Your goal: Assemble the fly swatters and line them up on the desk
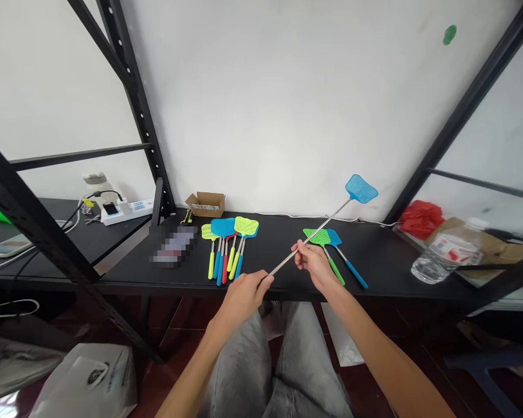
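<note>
I hold a blue fly swatter slanting up to the right over the black table, its thin metal rod stretched out. My left hand is closed round the rod's lower end. My right hand pinches the rod further up. Just behind my right hand lie a green swatter and a blue swatter. A bunch of several swatters with yellow, blue and red handles lies to the left of my hands.
A small cardboard box stands at the table's back. Black shelf posts rise on both sides. A water bottle and a red bag lie at right. A power strip sits at left. A white bag is on the floor.
</note>
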`<state>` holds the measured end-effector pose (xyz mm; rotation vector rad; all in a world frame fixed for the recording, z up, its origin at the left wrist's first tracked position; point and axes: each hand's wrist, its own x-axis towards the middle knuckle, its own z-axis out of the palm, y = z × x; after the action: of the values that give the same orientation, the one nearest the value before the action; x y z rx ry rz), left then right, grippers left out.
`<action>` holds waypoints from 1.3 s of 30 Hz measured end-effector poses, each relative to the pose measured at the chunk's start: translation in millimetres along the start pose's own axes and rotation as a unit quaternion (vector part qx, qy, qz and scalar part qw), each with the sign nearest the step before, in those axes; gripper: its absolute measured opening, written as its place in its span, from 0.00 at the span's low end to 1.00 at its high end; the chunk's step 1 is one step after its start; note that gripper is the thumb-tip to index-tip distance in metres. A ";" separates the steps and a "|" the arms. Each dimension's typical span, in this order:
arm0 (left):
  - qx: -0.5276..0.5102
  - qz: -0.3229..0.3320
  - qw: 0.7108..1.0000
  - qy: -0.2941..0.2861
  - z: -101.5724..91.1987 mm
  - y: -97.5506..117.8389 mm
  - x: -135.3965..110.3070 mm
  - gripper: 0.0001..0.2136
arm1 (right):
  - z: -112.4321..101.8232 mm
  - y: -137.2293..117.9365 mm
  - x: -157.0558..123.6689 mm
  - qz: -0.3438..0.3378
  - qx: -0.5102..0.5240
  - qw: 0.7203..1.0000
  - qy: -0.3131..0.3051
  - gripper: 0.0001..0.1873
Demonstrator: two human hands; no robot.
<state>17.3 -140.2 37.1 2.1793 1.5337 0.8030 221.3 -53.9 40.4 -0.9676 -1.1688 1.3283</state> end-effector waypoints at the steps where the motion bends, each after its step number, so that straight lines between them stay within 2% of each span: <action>1: -0.004 0.002 1.000 -0.004 -2.8 -2.1 -0.7 0.19 | -1.6 -1.5 1.9 0.001 0.006 1.000 0.006 0.23; 12: -0.069 0.006 0.995 -0.078 -42.6 -12.4 -6.8 0.20 | -37.1 -18.3 25.3 -0.016 0.037 0.996 0.074 0.21; 29: -0.139 -0.042 0.976 -0.163 -77.5 -46.1 -20.5 0.20 | -67.8 -26.6 35.1 -0.021 0.056 0.989 0.134 0.19; 33: -0.048 -0.061 0.987 -0.140 -84.6 -72.3 -21.7 0.21 | -76.3 -25.0 31.2 -0.037 0.068 0.989 0.127 0.18; 39: 0.115 -0.152 0.981 -0.044 -108.8 -110.6 -30.0 0.14 | -115.5 -24.1 25.0 -0.027 0.147 0.976 0.157 0.17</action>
<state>-140.0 -133.4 49.7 2.0260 1.9320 0.4438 336.1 -17.1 43.8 -0.8834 -0.7295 1.2119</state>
